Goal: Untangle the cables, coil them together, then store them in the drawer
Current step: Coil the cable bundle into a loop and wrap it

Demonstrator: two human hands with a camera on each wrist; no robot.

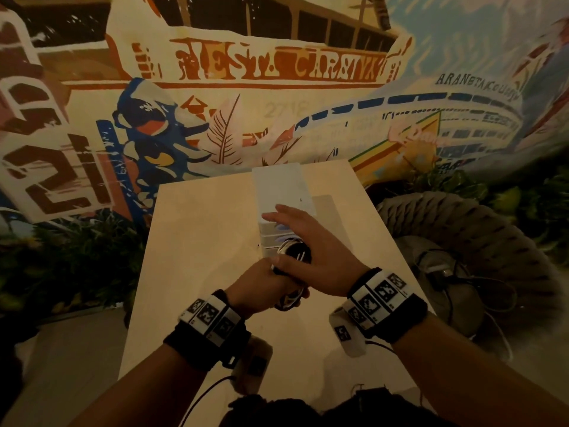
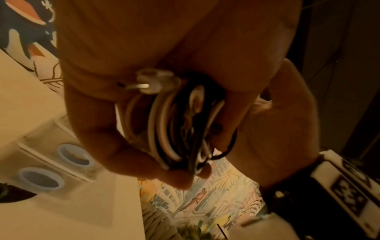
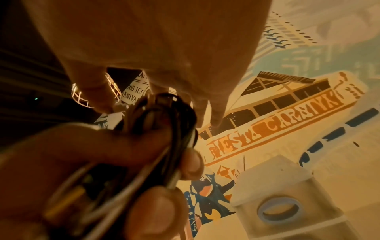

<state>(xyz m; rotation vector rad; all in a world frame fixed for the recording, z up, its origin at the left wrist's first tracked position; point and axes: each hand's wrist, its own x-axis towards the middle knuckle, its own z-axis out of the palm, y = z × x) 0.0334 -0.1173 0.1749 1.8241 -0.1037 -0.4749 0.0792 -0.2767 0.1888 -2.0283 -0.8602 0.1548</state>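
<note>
A coil of black and white cables [image 1: 294,253] hangs over the pale wooden table [image 1: 200,241]. My left hand [image 1: 261,285] grips it from below, fingers curled round the loops [image 2: 180,126]; a white plug [image 2: 156,82] sticks out at the coil's top. My right hand [image 1: 303,234] lies over the coil with its fingers straight and spread, reaching toward the translucent white drawer unit [image 1: 281,186] at the table's far middle. The right wrist view has the coil [image 3: 164,123] between both hands. The drawer fronts carry blue ring pulls [image 2: 73,154] [image 3: 279,210].
A large woven rope basket [image 1: 480,229] stands right of the table, with a grey cushion and loose black wires [image 1: 452,278] inside. A painted mural wall [image 1: 277,72] rises behind. Green plants [image 1: 77,257] fill the floor at left. Bare tabletop lies left of the hands.
</note>
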